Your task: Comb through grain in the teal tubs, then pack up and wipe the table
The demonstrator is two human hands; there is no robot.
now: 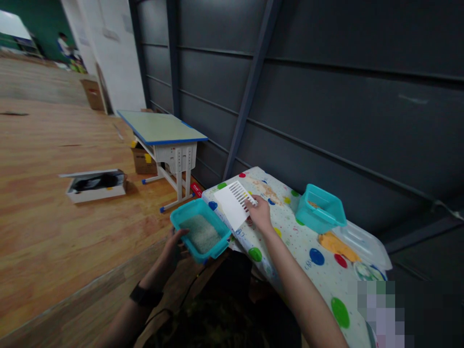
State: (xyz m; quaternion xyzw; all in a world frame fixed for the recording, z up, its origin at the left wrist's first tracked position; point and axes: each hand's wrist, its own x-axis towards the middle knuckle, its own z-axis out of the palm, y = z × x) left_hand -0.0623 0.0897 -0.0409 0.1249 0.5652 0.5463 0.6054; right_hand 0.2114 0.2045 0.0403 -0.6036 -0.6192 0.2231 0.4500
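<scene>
Head view: balloon-print table [300, 241] stood beside me. My left hand [176, 249], half-curled, thumb over the rim, held the teal tub [220, 247] of pale granules [203, 234] off its edge. My right hand [261, 212] pinched shut on the white slotted piece [230, 205], blank side leftward, tub just nearer-left. Long axis wasn't clear.

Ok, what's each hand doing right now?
Left hand: holding the teal tub of pale grains.
Right hand: closed on the white slotted piece.
</scene>
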